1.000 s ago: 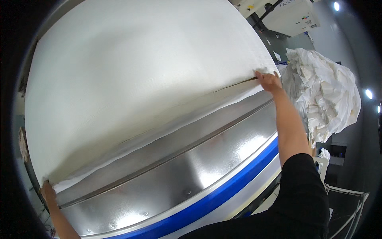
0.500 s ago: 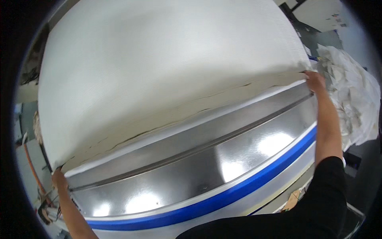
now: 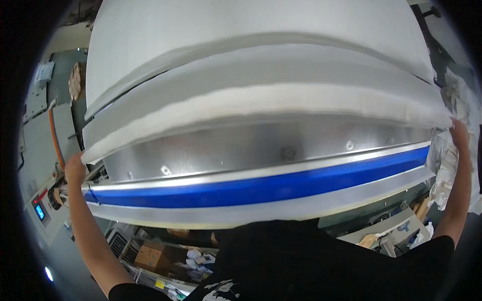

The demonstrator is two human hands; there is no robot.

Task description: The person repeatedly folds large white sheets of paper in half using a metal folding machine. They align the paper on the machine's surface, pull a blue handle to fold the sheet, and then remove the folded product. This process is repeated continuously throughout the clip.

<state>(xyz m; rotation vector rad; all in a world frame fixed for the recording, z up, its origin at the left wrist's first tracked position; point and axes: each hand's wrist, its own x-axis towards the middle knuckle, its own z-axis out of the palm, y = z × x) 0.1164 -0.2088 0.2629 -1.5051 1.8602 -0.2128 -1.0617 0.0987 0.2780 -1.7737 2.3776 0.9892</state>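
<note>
A wide white cloth (image 3: 261, 103) is stretched from side to side in front of me, its near edge slightly blurred. My left hand (image 3: 75, 169) is closed on its left corner, while my right hand (image 3: 459, 131) grips the right end, fingers partly hidden and smeared. Under the near edge lies a shiny metal panel (image 3: 271, 145) with several round fasteners. Behind the held part, a larger white sheet-like surface (image 3: 251, 20) rises beyond a dark curved gap.
A blue strip (image 3: 261, 188) and a pale ledge (image 3: 241, 214) run along the near side. Crumpled white material (image 3: 444, 173) hangs at the right. At the left stands a machine with a small lit screen (image 3: 39, 210). A cardboard box (image 3: 151, 257) sits low in front.
Both hands have drawn the cloth's edge toward me over the metal panel, covering the ridge seen before. A gap now shows behind it. The view has shifted too.
</note>
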